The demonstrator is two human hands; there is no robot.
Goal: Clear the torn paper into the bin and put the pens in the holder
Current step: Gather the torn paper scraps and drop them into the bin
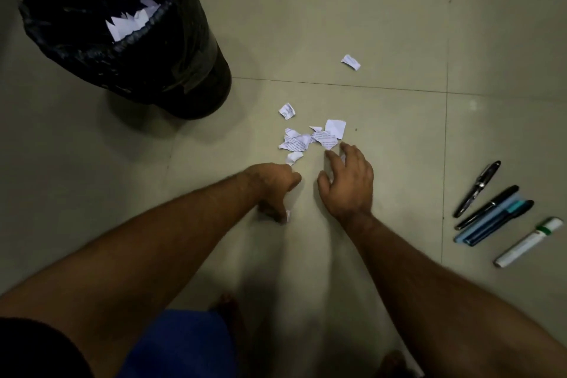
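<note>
A small heap of torn printed paper (310, 138) lies on the floor tiles in the middle of the head view. One scrap (287, 110) sits just above it and another (350, 62) farther up to the right. My left hand (276, 186) is curled, with a bit of white paper showing at its lower edge. My right hand (346, 181) is spread over the floor, fingertips touching the near edge of the heap. A black bin (171, 49) lined with a black bag stands at upper left, with white paper inside. Several pens (491, 209) lie at the right.
A white marker with a green band (529, 241) lies below the pens. My feet and blue shorts (184, 344) show at the bottom edge. Tile joints cross the floor above the paper and left of the pens. No pen holder is in view.
</note>
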